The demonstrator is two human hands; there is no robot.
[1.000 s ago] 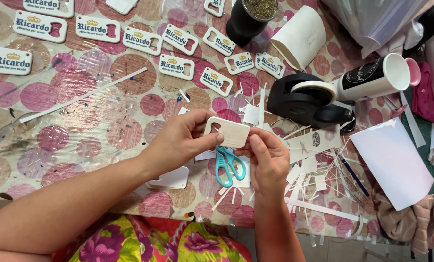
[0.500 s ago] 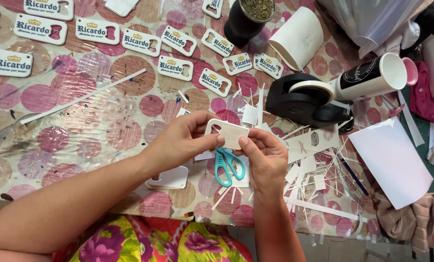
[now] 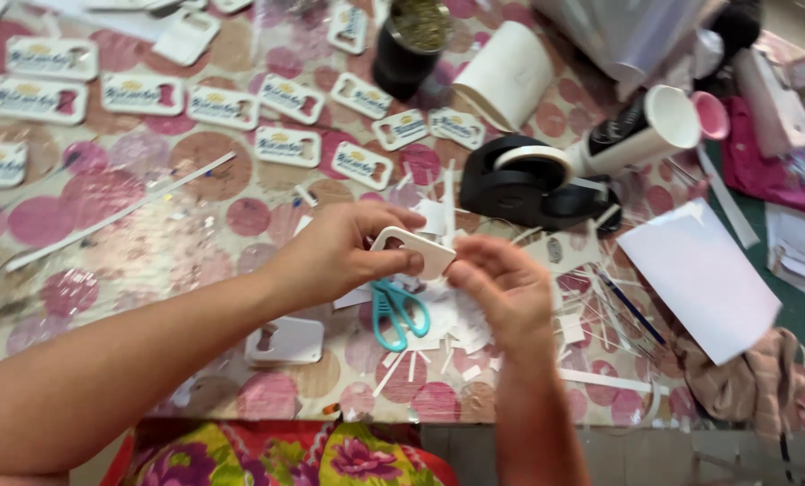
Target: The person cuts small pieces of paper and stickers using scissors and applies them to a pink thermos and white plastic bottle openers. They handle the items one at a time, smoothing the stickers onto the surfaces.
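Closest in, both hands meet over the table: the left hand (image 3: 344, 256) has its fingers pinched shut on a white cutout card (image 3: 413, 251), and the right hand (image 3: 503, 286) curls in against the card's far edge, probably gripping it too, though motion blur makes that hard to call. Right below sit teal scissors (image 3: 397, 310) among paper scraps. Further back there's a black tape dispenser (image 3: 520, 187), then rows of printed tags (image 3: 287, 146).

The light is soft and even, like daylight, with only weak shadows. The clear table cover (image 3: 105, 243) shows some glare. The whole picture is blurred by motion.
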